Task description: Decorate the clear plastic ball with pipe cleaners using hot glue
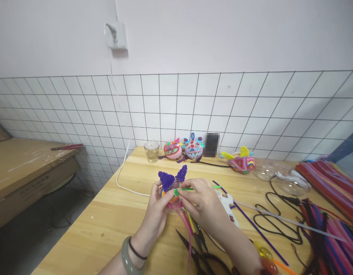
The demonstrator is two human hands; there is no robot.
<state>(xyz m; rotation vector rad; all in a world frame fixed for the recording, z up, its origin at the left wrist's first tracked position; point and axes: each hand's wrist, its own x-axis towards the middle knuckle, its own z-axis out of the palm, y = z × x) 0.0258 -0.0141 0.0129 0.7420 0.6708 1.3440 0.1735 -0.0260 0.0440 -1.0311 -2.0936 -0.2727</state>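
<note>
My left hand (pixel 157 206) is closed around a small ball-shaped craft piece wound in coloured pipe cleaners. Two purple pipe-cleaner ears (pixel 166 181) stand up from its top. My right hand (pixel 205 202) pinches a green pipe cleaner (pixel 176 192) against the front of the ball, where its end forms a small coil. The green length runs off behind my right fingers. Pink strands (pixel 187 223) hang below the ball. Under my hands lie black-handled scissors (pixel 197 256) and a yellow-and-black tool (pixel 195 229). A white glue gun (pixel 228 202) is partly hidden by my right forearm.
Along the wall stand a glass cup (pixel 151 151) and decorated balls (pixel 193 149), with a fish-like one (pixel 242 164) farther right. Clear plastic shells (pixel 266 171), a black cord (pixel 268 221), a purple pipe cleaner (pixel 260 231) and pipe-cleaner bundles (pixel 331 187) occupy the right side.
</note>
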